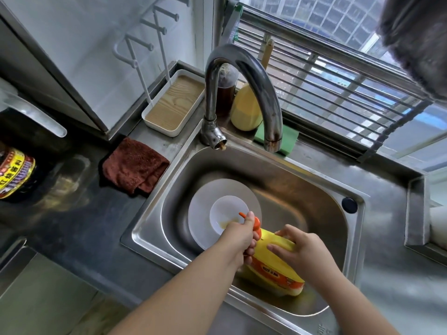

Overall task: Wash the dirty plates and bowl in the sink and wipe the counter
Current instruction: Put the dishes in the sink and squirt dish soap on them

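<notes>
While the tap [242,93] arches over the back rim of the sink [302,189], its spout hangs above the basin, well behind the hands. On the steel worktop [72,226] to the left lie a folded brown cloth [135,165], just beside the sink edge, and a white tray [173,102] further back. Behind the tap stand a dark bottle [225,95] and a yellow one [245,110], with a green sponge [287,139] at the window rail. A black jar [14,172] sits at far left.

Inside the basin, a plate [200,213] rests on the left floor with a bowl [225,211] on it; yellowish residue shows in the bowl. The right half of the basin floor is open.

A yellow soap bottle [271,267] is held tilted over the near rim, orange pump [254,223] aimed at the bowl. Left hand [239,235] is curled around the pump neck, thumb on the pump head. Right hand [302,247] grips the bottle body, fingers wrapped across it
</notes>
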